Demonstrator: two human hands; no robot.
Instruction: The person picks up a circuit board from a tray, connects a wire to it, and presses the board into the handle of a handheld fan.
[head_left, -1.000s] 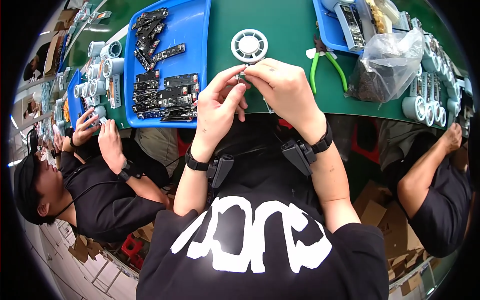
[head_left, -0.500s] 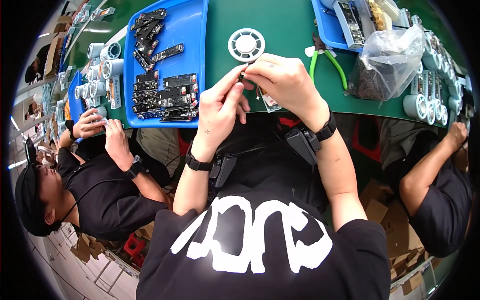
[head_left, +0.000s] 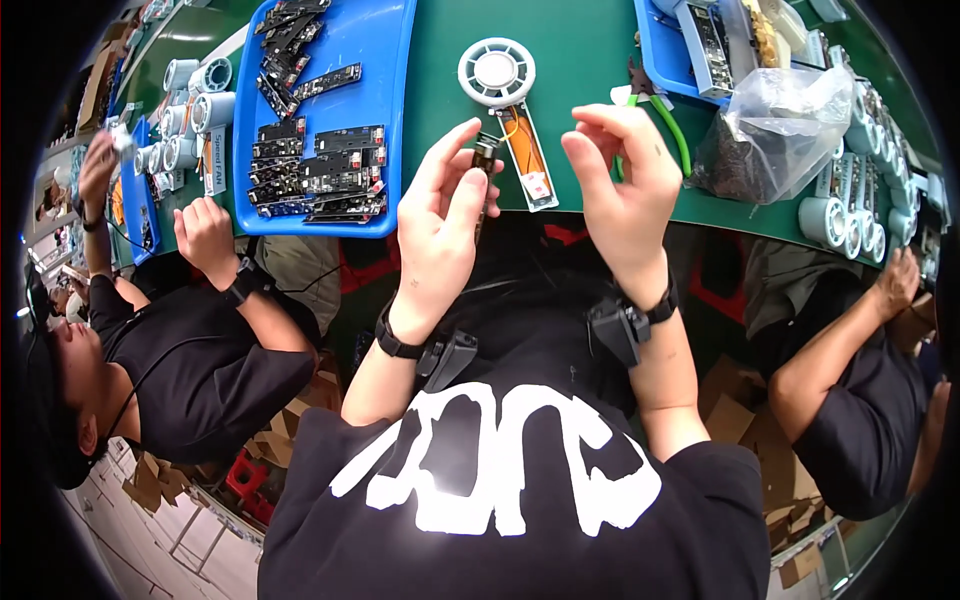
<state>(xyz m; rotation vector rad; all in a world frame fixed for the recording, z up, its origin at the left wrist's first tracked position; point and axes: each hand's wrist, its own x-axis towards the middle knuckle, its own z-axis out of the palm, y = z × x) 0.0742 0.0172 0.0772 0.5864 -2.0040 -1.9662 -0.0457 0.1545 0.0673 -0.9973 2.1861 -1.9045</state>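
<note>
Just inside the table edge (head_left: pixel 695 215), fan (head_left: pixel 515 125), right hand (head_left: pixel 625 190) apart.

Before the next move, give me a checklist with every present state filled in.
1. Board held in left hand: ok.
2. Right hand free: ok, nothing visible in it.
3. Fan on table, handle open: ok.
4. Cutters fully in view: not ok, right hand partly covers them.
5. Whole board sound: cannot tell, left hand hides part.
</note>
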